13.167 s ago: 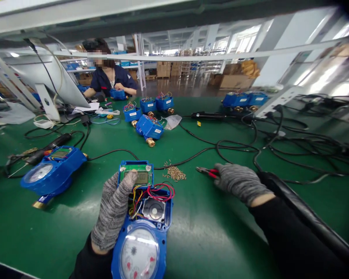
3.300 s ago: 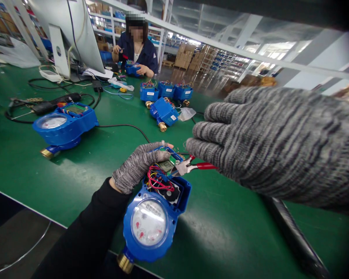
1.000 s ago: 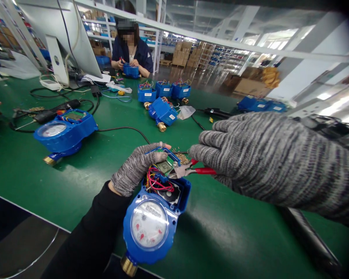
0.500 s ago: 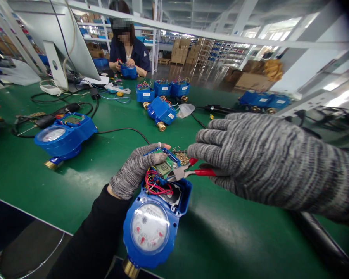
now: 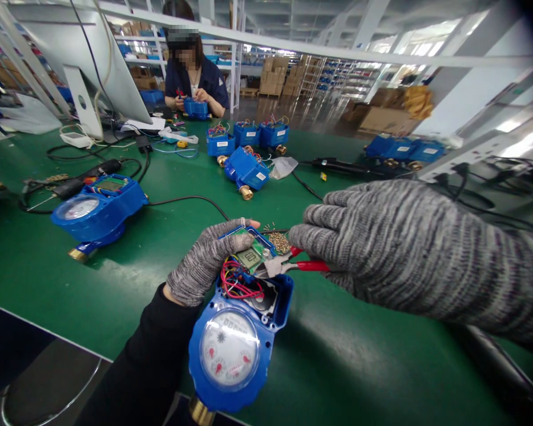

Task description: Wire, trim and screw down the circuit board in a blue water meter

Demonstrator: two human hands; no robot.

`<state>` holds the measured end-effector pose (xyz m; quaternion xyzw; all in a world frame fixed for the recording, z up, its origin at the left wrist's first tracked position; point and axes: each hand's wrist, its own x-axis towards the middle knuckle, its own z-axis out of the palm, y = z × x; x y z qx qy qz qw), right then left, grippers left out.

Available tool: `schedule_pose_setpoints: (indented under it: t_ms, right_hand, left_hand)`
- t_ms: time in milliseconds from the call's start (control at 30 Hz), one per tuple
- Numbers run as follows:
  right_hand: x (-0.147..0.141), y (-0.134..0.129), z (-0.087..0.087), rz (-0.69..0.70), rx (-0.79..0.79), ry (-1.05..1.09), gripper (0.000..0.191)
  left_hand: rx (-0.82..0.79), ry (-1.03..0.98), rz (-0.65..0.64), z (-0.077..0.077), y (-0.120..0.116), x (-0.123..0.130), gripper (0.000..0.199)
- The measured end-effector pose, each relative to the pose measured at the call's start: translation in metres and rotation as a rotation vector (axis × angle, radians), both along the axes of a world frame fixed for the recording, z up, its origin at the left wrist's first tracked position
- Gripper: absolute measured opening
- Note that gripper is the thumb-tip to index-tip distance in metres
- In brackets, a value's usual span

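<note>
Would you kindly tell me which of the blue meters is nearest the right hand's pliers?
The front meter: the pliers are at its display board, which the left hand holds. The other meters sit farther back.

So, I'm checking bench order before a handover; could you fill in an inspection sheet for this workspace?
Surface: green tabletop, glossy with reflections.
Job's things: open blue meter, red wires exposed; display module tilted, red-handled pliers at its lower edge.
Clutter: loose pile of small brass-coloured pieces; clear plastic bag beside blue units.
Grips: gloved left grip holds the display module; gloved right grip holds the pliers.
Cables: black cable crosses the tabletop beyond the open meter; others crowd the right side.
Surroundings: monitor at far left; co-worker across the table, handling another blue unit.
</note>
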<state>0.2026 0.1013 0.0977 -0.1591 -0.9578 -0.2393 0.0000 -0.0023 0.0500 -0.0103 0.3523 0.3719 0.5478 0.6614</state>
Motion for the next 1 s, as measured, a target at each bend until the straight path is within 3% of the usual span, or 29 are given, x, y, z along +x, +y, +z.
schedule_pose_setpoints:
  t_ms: [467,700,867,1000]
  right_hand:
    - [0.0004,0.0036,-0.0052,-0.017,-0.068,0.058,0.034]
    - [0.0001,0.0032,-0.0033,-0.001,-0.122,0.052,0.028]
    - [0.0001,-0.0026,-0.0032,-0.063,-0.104,0.037,0.019]
    - [0.0008,-0.0023,-0.0039,-0.036,-0.118,0.037,0.024]
  left_hand:
    - [0.012,0.014,0.004,0.0047,-0.0028,0.0029,0.038]
    - [0.024,0.010,-0.011,0.0011,-0.0005,0.0008,0.038]
    - [0.028,0.020,-0.012,0.0001,0.0002,0.0002,0.037]
    - [0.033,0.044,-0.018,0.0009,-0.0003,-0.0002,0.038]
